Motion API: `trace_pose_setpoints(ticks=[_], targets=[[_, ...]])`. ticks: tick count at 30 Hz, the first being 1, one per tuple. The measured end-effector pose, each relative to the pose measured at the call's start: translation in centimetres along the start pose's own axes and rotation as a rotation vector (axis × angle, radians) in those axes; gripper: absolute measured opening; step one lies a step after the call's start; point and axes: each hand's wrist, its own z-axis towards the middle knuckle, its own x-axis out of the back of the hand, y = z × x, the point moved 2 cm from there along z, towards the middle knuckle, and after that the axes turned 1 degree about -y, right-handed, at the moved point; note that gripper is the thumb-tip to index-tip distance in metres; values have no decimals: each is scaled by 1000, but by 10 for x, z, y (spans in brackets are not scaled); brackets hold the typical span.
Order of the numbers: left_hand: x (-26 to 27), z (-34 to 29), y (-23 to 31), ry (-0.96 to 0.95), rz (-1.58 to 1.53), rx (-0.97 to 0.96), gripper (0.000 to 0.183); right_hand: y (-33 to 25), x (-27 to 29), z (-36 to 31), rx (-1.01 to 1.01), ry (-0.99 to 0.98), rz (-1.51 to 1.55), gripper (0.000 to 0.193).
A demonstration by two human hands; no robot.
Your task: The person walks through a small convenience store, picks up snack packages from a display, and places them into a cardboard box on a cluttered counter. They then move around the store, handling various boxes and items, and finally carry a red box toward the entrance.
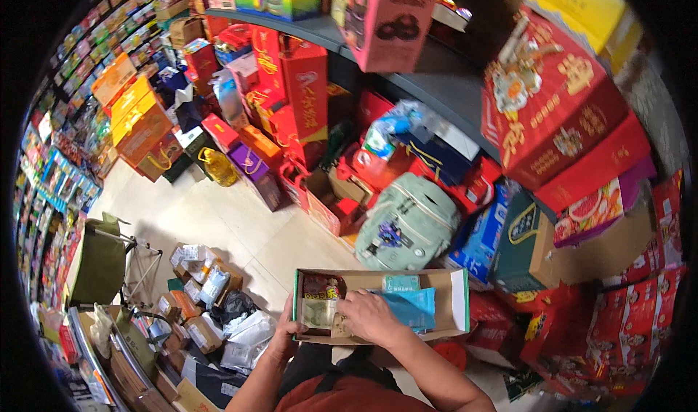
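Observation:
A long shallow cardboard box [452, 303] with a green-edged rim is held in front of my body. My left hand [286, 332] grips its left end, with the thumb over the near edge. Inside the box, my right hand [367, 314] reaches down, its fingers bunched at a small tan packet [339, 328]. To the left of these fingers lie a dark red packet [317, 286] and a pale green packet [318, 314]. A bright blue packet [418, 306] lies to the right, partly under my right hand, with a pale teal packet [401, 282] behind it.
A pale green backpack [408, 223] stands just beyond the box. Parcels and bags [211, 288] cover the floor at left, near a folding chair [98, 259]. Red gift boxes [560, 99] are stacked at right, beside a dark shelf [443, 96]. A yellow oil bottle [218, 167] stands farther off.

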Motion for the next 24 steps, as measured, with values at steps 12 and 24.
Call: trace_pose_setpoints(ticks=[12,24], targets=[[106,12,119,-2,-5,-189,110,-86,70,188,86,-294,102,25],[221,29,209,280,-328,-369,101,-181,6,380,365,-172,170,20]])
